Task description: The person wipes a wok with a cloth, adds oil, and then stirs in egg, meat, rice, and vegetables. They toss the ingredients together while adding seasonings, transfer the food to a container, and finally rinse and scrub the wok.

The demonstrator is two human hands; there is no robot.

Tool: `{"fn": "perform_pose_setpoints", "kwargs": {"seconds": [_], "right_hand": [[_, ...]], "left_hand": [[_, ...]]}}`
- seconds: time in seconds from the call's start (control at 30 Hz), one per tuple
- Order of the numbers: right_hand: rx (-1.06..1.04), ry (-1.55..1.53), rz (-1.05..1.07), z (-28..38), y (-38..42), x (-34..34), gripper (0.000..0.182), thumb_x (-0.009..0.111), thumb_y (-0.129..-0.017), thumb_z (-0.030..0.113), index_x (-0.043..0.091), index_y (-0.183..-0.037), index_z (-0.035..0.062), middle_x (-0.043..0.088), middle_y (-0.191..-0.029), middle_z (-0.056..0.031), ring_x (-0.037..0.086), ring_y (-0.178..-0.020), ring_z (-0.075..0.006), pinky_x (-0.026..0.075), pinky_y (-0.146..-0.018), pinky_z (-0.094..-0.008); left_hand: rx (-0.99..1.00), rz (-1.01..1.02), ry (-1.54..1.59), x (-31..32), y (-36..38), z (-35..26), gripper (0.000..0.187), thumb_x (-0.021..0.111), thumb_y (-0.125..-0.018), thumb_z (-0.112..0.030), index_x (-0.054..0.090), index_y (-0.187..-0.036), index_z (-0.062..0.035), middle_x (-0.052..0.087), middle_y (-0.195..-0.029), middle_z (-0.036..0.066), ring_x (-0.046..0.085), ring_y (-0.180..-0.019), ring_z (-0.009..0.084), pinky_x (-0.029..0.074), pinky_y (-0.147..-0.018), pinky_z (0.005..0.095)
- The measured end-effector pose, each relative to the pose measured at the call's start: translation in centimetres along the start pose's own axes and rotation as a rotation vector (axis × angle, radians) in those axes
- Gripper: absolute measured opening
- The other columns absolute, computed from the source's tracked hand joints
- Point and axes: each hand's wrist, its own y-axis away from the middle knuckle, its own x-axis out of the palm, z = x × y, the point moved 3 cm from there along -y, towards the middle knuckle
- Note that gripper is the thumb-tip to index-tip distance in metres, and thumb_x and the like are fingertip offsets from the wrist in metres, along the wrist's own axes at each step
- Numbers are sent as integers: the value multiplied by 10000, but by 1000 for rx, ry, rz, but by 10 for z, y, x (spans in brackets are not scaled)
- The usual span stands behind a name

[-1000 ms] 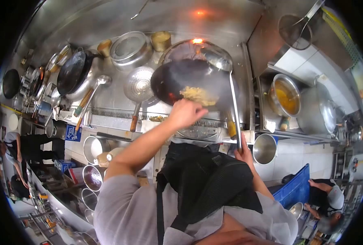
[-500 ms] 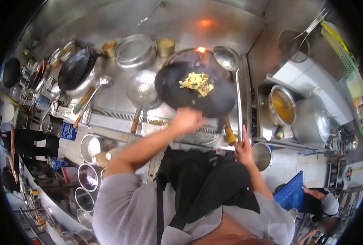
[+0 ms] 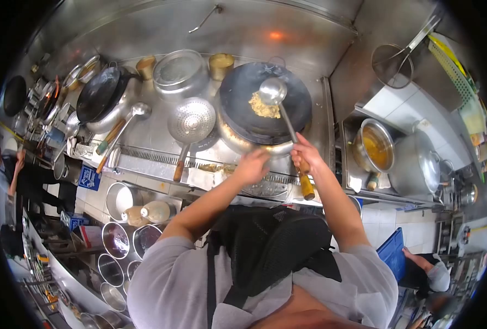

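A black wok (image 3: 238, 109) sits on the round burner ring (image 3: 230, 140), with yellow scrambled egg (image 3: 262, 107) inside. My right hand (image 3: 306, 153) is closed around the handle of a steel ladle (image 3: 273, 91). The ladle's bowl is over the egg, partly hiding it. Just below that hand a yellow wooden handle (image 3: 307, 188) points toward me; what it belongs to is hidden. My left hand (image 3: 253, 167) is by the wok's near side, at the stove's front edge, fingers loosely apart and nothing seen in them.
A perforated strainer (image 3: 191, 120) lies left of the wok, with another ladle (image 3: 140, 111) farther left. Behind stand a lidded pot (image 3: 179, 71) and a brass-coloured pot (image 3: 221, 64). At right is a bowl of yellow liquid (image 3: 376, 145). Other people work at both sides.
The wok has gone from tilted to level on the burner. My right hand has brought the ladle from the wok's right side over the egg. My left hand has come off the rim.
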Motion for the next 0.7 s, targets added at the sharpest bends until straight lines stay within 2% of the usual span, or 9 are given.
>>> {"fn": "perform_pose_setpoints", "kwargs": {"seconds": [0.03,0.1,0.17,0.23,0.37,0.43,0.5,0.6,0.7], "right_hand": [[3,4,5,-3,-8,0,773,515,-888,17,121,-1533,183,482,-668,-26,466,-498,-130,409,-434,-294],[-88,482,-68,-6,-20,4,789,526,-887,28,98,-1535,171,499,-675,-34,466,-493,-134,411,-436,-293],[-131,467,-57,-8,-14,13,803,537,-890,47,83,-1536,188,498,-669,-34,461,-478,-136,411,-431,-295],[-44,281,32,-10,-12,4,810,542,-888,52,85,-1536,217,491,-668,-28,457,-470,-132,409,-425,-295],[48,364,53,2,-16,-5,794,531,-897,58,101,-1532,264,489,-671,-27,456,-472,-136,400,-415,-294],[47,371,36,-3,14,-1,783,524,-894,45,123,-1530,266,487,-673,-28,458,-479,-135,399,-414,-295],[79,141,160,-5,24,-17,749,508,-915,57,137,-1527,277,497,-691,-34,456,-482,-126,411,-434,-281],[48,324,79,-10,26,-27,733,488,-914,48,149,-1526,267,498,-681,-38,446,-474,-125,393,-429,-274],[-68,297,8,-8,42,-28,717,479,-912,38,172,-1522,258,493,-668,-38,434,-467,-119,378,-423,-268]], "left_hand": [[-24,54,0,5,19,4,429,679,-803,-237,604,-1200,-95,529,-1303,156,519,-1184,353,406,-1003,463],[-68,175,45,11,60,23,404,681,-809,-248,623,-1179,-96,542,-1284,168,514,-1187,355,405,-1011,443],[-156,209,95,7,99,43,385,681,-812,-252,635,-1162,-99,551,-1268,179,502,-1201,355,398,-1024,425],[-228,191,108,-2,124,52,378,679,-812,-250,637,-1158,-101,554,-1259,184,495,-1210,354,394,-1031,416],[-327,200,162,-16,144,48,374,673,-810,-221,631,-1160,-96,547,-1269,188,491,-1218,351,401,-1030,403],[-355,90,184,-24,148,44,367,671,-809,-196,630,-1158,-91,554,-1264,185,503,-1207,346,409,-1022,399],[-361,75,203,-28,141,39,361,669,-807,-185,631,-1152,-84,561,-1255,185,510,-1199,345,412,-1019,397],[-336,86,231,-19,134,30,347,663,-807,-166,634,-1139,-71,574,-1236,188,518,-1191,346,416,-1013,398],[-223,39,176,-23,104,31,323,657,-812,-163,636,-1117,-59,585,-1210,185,528,-1164,355,427,-996,405]]}}
